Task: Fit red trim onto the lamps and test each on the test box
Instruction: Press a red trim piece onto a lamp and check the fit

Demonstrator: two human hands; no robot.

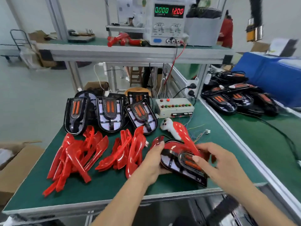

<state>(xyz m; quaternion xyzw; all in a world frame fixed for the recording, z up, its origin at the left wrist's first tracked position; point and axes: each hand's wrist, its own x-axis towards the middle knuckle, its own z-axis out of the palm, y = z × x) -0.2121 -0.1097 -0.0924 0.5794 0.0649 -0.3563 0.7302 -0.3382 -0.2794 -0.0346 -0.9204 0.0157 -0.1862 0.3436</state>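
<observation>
Green bench mat (pixel 104 181), red trim pcs (pixel 76 159), lamps at back (pixel 109 114), test box (pixel 175 107), wires (pixel 197 133)

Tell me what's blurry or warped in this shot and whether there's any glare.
Head view: the right hand is motion-blurred over the lamp; wide-angle bending curves the bench edges; soft glare streaks the red trim pieces; the power supply display reads slightly smeared.

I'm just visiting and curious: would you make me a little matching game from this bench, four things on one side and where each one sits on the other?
Things:
1. test box
2. power supply
3. loose red trims
4. lamp being fitted

Places:
A. on the raised shelf
B. in both hands
C. on the green mat, left of the hands
D. at the mat's far edge, right of the standing lamps

Pairs: 1-D, 2-A, 3-C, 4-B
</observation>
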